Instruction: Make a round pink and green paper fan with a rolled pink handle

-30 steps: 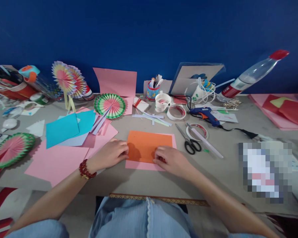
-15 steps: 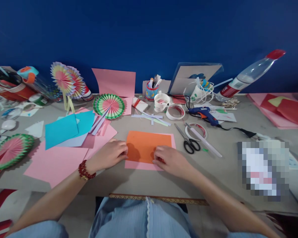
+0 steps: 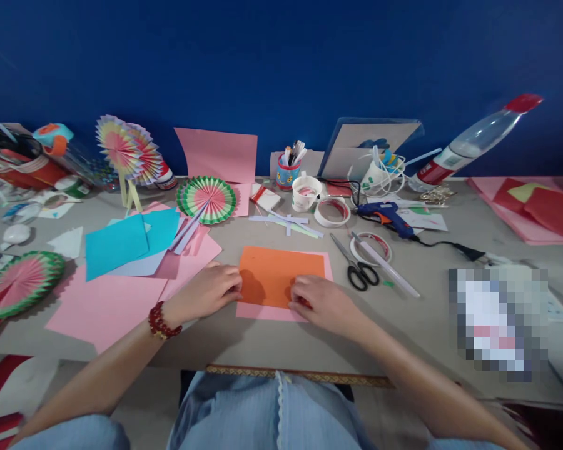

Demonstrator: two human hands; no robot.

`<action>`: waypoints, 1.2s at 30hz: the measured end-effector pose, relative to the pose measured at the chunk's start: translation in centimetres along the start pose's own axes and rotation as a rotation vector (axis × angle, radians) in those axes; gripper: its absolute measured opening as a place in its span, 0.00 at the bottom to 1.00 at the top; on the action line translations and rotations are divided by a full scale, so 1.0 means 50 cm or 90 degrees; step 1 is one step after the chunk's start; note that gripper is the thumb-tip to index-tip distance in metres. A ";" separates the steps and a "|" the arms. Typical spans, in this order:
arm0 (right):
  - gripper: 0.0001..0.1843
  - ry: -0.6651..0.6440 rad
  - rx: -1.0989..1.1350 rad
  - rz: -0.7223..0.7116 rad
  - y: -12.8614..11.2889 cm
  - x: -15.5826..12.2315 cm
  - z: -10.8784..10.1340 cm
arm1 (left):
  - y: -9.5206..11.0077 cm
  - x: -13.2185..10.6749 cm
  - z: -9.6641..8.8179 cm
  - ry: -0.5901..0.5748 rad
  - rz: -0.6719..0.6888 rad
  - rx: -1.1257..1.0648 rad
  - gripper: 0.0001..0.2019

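A sheet of orange paper (image 3: 272, 269) lies flat on a slightly offset pink sheet (image 3: 258, 312), whose edge shows at the bottom and right. My left hand (image 3: 211, 289), with a red bead bracelet at its wrist, has its fingers curled against the left edge of the orange paper. Over the lower right part of the same paper, my right hand (image 3: 323, 301) is bent inward, its thumb and fingers pinched at the bottom edge. Most fingertips are tucked under and partly hidden.
Black-handled scissors (image 3: 357, 269), tape rolls (image 3: 332, 212) and a blue glue gun (image 3: 388, 217) lie to the right. Blue sheets (image 3: 117, 245), pink sheets (image 3: 103, 306) and a folded paper fan (image 3: 207, 199) are on the left. A tilted bottle (image 3: 473, 147) stands at back right.
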State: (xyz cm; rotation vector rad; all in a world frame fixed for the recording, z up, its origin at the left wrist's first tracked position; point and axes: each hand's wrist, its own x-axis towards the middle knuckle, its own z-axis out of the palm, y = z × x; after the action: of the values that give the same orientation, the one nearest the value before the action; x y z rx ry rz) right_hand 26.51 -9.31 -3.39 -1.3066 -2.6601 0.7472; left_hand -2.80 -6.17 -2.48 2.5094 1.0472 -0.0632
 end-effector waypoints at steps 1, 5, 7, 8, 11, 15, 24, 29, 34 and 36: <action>0.06 0.001 -0.001 0.001 0.000 0.000 0.001 | -0.001 0.000 0.001 0.001 0.000 0.001 0.11; 0.07 0.002 -0.001 -0.002 0.002 0.001 0.004 | -0.004 -0.002 0.003 0.003 0.006 0.002 0.11; 0.07 0.005 0.001 -0.003 0.003 0.001 0.005 | -0.005 -0.002 0.004 0.004 0.011 0.003 0.11; 0.07 0.006 0.002 -0.003 0.003 0.001 0.005 | -0.006 -0.002 0.004 0.005 0.013 0.004 0.11; 0.06 0.008 0.007 0.001 0.001 0.000 0.003 | -0.005 -0.001 0.004 0.004 0.016 0.008 0.11; 0.07 0.008 0.005 -0.003 0.002 0.000 0.004 | -0.003 -0.001 0.002 0.003 0.013 0.013 0.12; 0.06 0.005 -0.002 0.005 0.003 0.000 0.007 | 0.005 -0.003 -0.001 -0.006 0.007 0.022 0.12; 0.06 0.006 0.013 0.003 0.003 0.001 0.007 | 0.004 -0.004 0.000 -0.005 0.004 0.023 0.12; 0.06 0.011 0.028 0.006 0.003 0.002 0.006 | 0.003 -0.007 0.003 0.004 0.005 0.024 0.12; 0.06 0.011 0.036 0.010 0.002 0.001 0.005 | 0.005 -0.009 0.004 0.017 0.004 0.019 0.10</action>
State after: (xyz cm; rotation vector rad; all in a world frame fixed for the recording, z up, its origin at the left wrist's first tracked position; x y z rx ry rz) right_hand 26.48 -9.30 -3.68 -1.3147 -2.5992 0.8027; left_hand -2.96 -6.70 -2.46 2.5464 1.0560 -0.0437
